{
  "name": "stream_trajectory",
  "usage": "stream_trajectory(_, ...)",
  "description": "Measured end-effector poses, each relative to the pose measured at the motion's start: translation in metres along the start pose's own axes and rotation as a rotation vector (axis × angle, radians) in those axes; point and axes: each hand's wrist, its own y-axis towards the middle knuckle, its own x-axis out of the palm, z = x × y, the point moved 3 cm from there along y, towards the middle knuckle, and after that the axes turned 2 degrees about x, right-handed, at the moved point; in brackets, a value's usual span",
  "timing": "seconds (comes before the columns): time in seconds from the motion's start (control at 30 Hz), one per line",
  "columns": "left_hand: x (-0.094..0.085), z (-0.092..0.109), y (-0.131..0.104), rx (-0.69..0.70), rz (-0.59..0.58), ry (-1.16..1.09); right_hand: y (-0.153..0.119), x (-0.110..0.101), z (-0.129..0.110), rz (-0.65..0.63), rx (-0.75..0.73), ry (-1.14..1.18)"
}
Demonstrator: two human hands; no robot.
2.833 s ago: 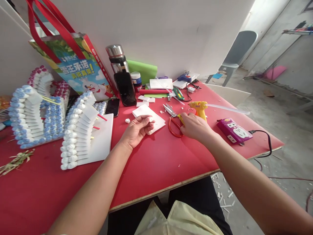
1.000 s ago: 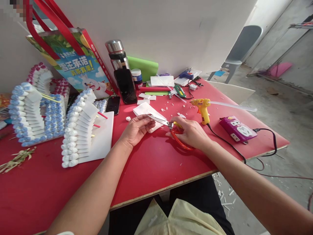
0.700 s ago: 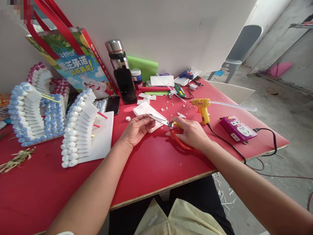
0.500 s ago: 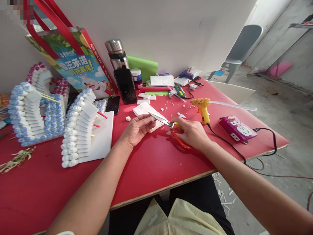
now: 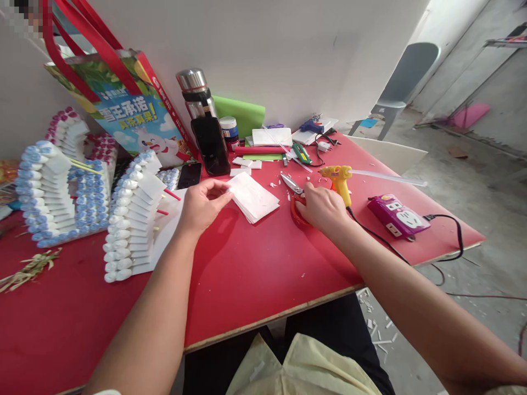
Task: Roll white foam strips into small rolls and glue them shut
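Note:
My right hand is closed around the handles of a pair of scissors, low over the red table. The blades point away to the left, and the red handle shows below my fingers. My left hand is pinched at the fingertips, beside the left corner of a stack of white paper sheets. What lies between those fingertips is too small to make out. Just beyond my right hand is a yellow glue gun with a clear glue stick in its back.
A fan-shaped piece of white rolls and a blue-and-white one stand left. Behind are a carrier bag, a thermos and a black phone. A purple power strip with a cable sits right, near the table edge.
My hands have moved apart. The scissors have gone right and down toward the table, away from my left hand. My left hand has shifted left, uncovering the paper stack and covering the small white roll's spot.

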Motion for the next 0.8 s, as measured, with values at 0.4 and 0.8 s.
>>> stream_trajectory(0.4,-0.015,-0.015,0.006,0.077,-0.172,0.621,0.017,-0.027,-0.070,0.065,-0.389,0.280)
stream_trajectory(0.8,-0.008,-0.018,0.005,0.182,-0.201,0.718,0.020,0.018,-0.075,0.001,-0.529,0.379)
